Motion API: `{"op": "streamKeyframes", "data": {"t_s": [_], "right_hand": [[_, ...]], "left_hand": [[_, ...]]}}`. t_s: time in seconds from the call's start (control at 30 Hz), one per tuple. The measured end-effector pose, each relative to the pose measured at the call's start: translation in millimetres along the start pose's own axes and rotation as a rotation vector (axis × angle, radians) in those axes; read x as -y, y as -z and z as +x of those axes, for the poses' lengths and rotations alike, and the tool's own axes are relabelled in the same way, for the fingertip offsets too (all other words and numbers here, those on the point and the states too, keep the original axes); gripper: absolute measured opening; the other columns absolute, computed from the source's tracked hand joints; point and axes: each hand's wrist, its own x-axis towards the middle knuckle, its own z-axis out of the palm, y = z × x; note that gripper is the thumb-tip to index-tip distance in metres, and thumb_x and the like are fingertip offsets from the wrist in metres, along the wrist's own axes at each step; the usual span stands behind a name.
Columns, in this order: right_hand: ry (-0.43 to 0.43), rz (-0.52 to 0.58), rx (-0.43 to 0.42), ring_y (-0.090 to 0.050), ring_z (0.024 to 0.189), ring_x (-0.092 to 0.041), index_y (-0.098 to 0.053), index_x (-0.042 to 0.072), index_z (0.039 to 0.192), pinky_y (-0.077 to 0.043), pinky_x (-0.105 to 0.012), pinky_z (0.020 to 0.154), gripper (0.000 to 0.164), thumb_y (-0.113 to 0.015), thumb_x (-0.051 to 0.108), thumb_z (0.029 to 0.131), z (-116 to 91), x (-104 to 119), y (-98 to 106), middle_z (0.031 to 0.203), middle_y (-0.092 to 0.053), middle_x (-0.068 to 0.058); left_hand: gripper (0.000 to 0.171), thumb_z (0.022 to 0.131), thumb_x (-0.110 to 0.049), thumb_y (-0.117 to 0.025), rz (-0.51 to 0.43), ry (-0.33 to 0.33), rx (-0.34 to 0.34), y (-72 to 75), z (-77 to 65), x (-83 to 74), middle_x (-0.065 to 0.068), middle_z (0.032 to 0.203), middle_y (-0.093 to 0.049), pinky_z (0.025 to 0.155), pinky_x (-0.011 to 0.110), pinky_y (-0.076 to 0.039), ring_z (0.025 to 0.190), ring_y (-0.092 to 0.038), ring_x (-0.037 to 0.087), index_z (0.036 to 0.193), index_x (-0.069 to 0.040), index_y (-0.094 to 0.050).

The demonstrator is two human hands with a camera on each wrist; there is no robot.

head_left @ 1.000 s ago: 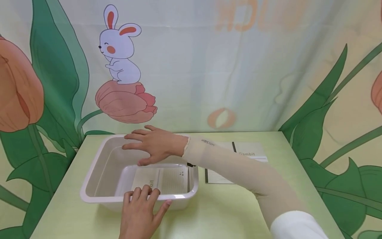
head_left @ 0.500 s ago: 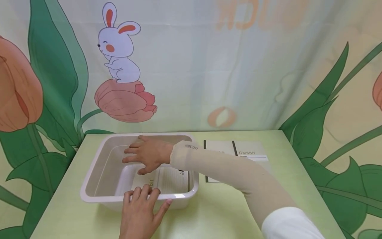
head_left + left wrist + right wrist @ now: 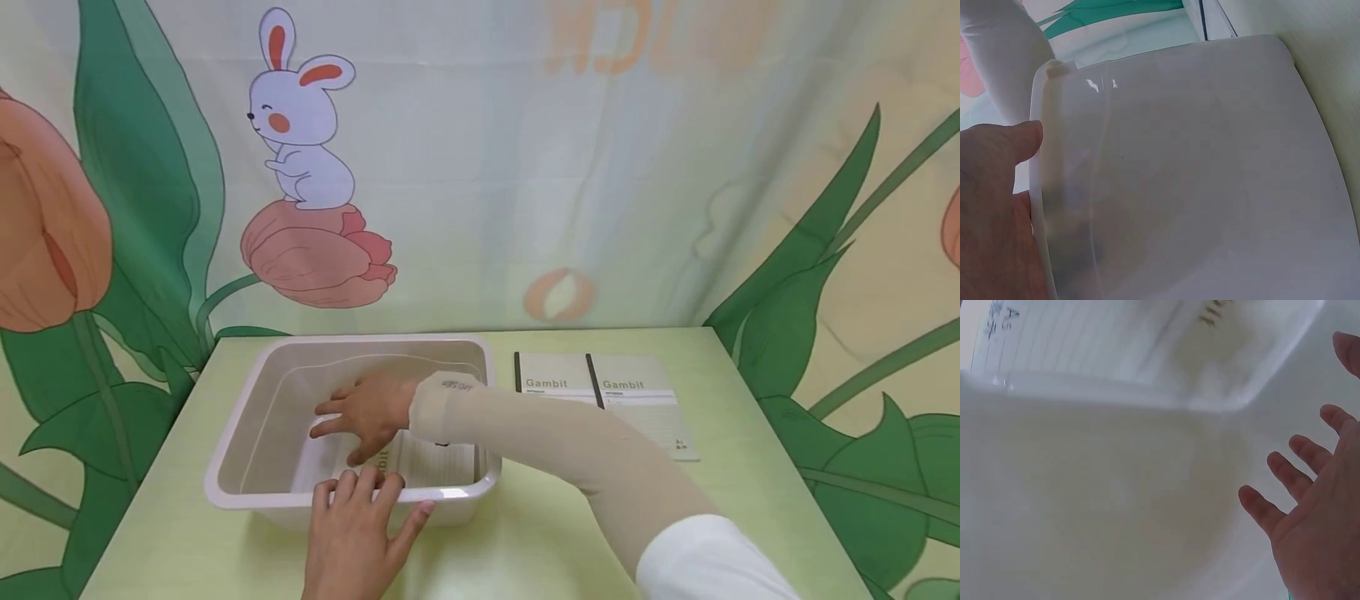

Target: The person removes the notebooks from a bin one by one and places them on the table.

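Observation:
A light plastic basin (image 3: pixel 247 500) stands on the table, with a Gambit notebook (image 3: pixel 438 465) lying inside at its right end. My left hand (image 3: pixel 352 533) grips the basin's near rim, fingers bent over the edge and thumb along the outer side; the left wrist view shows that thumb against the basin wall (image 3: pixel 1179 156). Fingers spread, my right hand (image 3: pixel 367 417) is down inside the basin, over the left part of the notebook. Nothing is in its grasp. In the right wrist view the notebook (image 3: pixel 1085 337) shows at the top, apart from the right hand (image 3: pixel 1316 519).
Two more Gambit notebooks with dark spines lie side by side to the basin's right: one nearer the basin (image 3: pixel 551 371), one farther right (image 3: pixel 648 417). The sleeved right forearm (image 3: pixel 540 433) crosses over the basin's right rim. A printed cloth (image 3: pixel 480 167) hangs behind the table (image 3: pixel 570 533).
My right hand has lowered from above the far rim into the basin, coming nearer the notebook. More of the two notebooks on the table shows. My left hand stays on the rim.

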Motion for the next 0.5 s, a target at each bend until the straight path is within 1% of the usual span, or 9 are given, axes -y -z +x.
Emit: {"op": "streamKeyframes", "data": {"t_s": [0.13, 0.27, 0.33, 0.4, 0.5], "right_hand": [[0.0, 0.03, 0.053, -0.017, 0.152, -0.007, -0.015, 0.051, 0.152, -0.027, -0.036, 0.12, 0.07, -0.043, 0.072, 0.09, 8, 5, -10, 0.164, -0.013, 0.018], [-0.011, 0.035, 0.068, -0.022, 0.15, -0.006, -0.018, 0.05, 0.152, -0.034, -0.03, 0.115, 0.068, -0.042, 0.071, 0.091, 14, 5, -18, 0.163, -0.017, 0.017], [-0.021, 0.044, 0.086, -0.023, 0.149, -0.006, -0.019, 0.05, 0.151, -0.034, -0.027, 0.114, 0.067, -0.041, 0.071, 0.092, 15, 4, -22, 0.163, -0.017, 0.018], [-0.024, 0.056, 0.1, -0.023, 0.149, -0.005, -0.02, 0.05, 0.151, -0.034, -0.026, 0.114, 0.066, -0.041, 0.071, 0.092, 16, 3, -26, 0.163, -0.017, 0.018], [-0.018, 0.081, 0.119, -0.021, 0.15, -0.005, -0.021, 0.051, 0.151, -0.032, -0.028, 0.115, 0.065, -0.041, 0.069, 0.092, 17, 2, -29, 0.163, -0.016, 0.021]], "left_hand": [[0.048, 0.091, -0.064, -0.052, -0.006, 0.005, -0.007, -0.6, -0.7, 0.3, 0.002, 0.095, -0.058, 0.086, 0.047, -0.034, 0.092, -0.053, 0.028, 0.096, -0.017, -0.06], [0.049, 0.092, -0.064, -0.048, -0.017, -0.001, -0.026, -1.1, -0.1, 0.9, 0.003, 0.093, -0.057, 0.087, 0.048, -0.035, 0.09, -0.052, 0.028, 0.095, -0.016, -0.059], [0.05, 0.092, -0.065, -0.047, -0.012, -0.004, -0.029, -1.1, 0.2, 0.9, 0.003, 0.093, -0.056, 0.087, 0.048, -0.035, 0.089, -0.051, 0.028, 0.095, -0.016, -0.059], [0.05, 0.092, -0.065, -0.047, -0.003, -0.003, -0.022, -0.8, 0.1, 0.9, 0.003, 0.093, -0.055, 0.087, 0.048, -0.035, 0.089, -0.051, 0.028, 0.095, -0.016, -0.059], [0.05, 0.091, -0.066, -0.048, 0.007, 0.004, -0.004, -0.2, 0.0, -0.5, 0.004, 0.094, -0.056, 0.086, 0.048, -0.035, 0.09, -0.051, 0.028, 0.096, -0.017, -0.059]]}}
